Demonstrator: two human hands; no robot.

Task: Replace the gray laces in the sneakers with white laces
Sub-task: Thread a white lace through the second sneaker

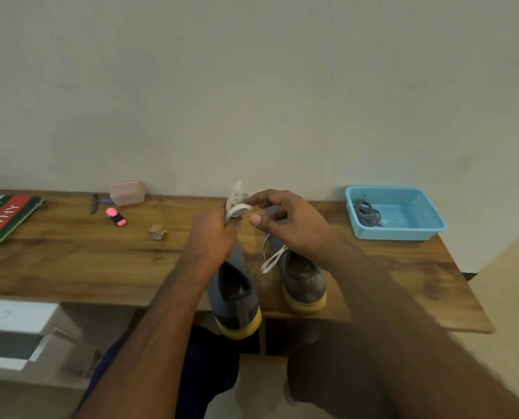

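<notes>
Red book titled "WHY"

Dim, even indoor light; soft shadows under forearms; overall blur; wide-angle bending at edges.

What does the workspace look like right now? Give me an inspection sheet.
Surface: brown wooden desk, against a plain wall.
Job's things: two grey sneakers with yellow soles, heels toward the person; white flat lace; grey laces in blue plastic mesh basket.
Clutter: pink highlighter, pink plastic box, red book, small tape roll, dark pen.
Grips: left hand and right hand pinch the white lace.
Cables: nothing seen.
Surroundings: white drawer unit, lower left.
</notes>
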